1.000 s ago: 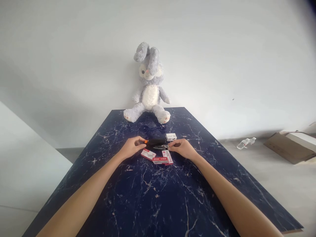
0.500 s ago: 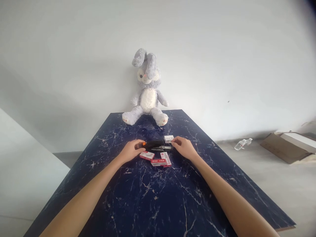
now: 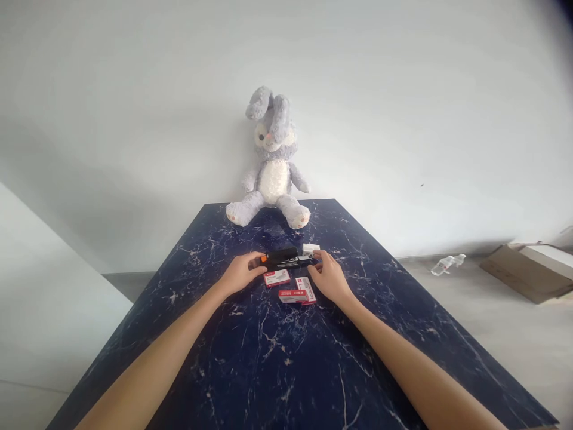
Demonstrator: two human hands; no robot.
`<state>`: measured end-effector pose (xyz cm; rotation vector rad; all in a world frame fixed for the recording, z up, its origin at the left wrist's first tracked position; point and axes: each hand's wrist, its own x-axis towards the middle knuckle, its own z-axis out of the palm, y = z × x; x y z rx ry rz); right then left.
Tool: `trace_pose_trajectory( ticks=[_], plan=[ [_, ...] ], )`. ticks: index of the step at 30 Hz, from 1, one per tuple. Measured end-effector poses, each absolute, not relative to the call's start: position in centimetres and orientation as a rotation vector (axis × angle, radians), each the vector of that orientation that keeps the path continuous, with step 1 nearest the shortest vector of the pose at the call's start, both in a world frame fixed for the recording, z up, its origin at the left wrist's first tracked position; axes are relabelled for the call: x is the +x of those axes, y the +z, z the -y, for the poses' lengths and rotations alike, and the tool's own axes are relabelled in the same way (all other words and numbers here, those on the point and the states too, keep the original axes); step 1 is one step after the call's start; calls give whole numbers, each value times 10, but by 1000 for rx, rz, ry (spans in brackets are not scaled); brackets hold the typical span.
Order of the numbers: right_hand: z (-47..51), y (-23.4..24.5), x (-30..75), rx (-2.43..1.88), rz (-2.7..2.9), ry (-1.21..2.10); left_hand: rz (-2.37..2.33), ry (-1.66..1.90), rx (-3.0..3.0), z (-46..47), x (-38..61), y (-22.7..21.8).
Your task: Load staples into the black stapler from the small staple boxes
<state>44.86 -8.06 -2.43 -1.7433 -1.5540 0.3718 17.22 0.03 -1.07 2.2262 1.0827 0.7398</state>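
Head view: left fingers (image 3: pixel 259 271) pinch a stapler (image 3: pixel 283 257), right fingers (image 3: pixel 314 274) spread beside it, table edges (image 3: pixel 398 267) well apart.

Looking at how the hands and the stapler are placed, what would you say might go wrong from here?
The stapler appears to lie open between the hands, so a fingertip might get pinched if it swung shut. The right hand is close to the white box and could nudge it. The left hand is near the leftmost red-and-white box, which it might also knock.
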Motion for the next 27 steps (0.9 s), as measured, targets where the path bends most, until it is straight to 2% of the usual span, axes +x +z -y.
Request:
trace_pose_trajectory(
  ticks=[10, 17, 27],
  plan=[
    [83, -22, 427, -1568, 1744, 471, -1029, 756, 2218, -5, 174, -12],
    [86, -16, 434, -1476, 1787, 661, -1038, 757, 2209, -5, 174, -13],
    [75, -32, 442, -1526, 1683, 536, -1078, 786, 2257, -7, 172, -21]
  ],
)
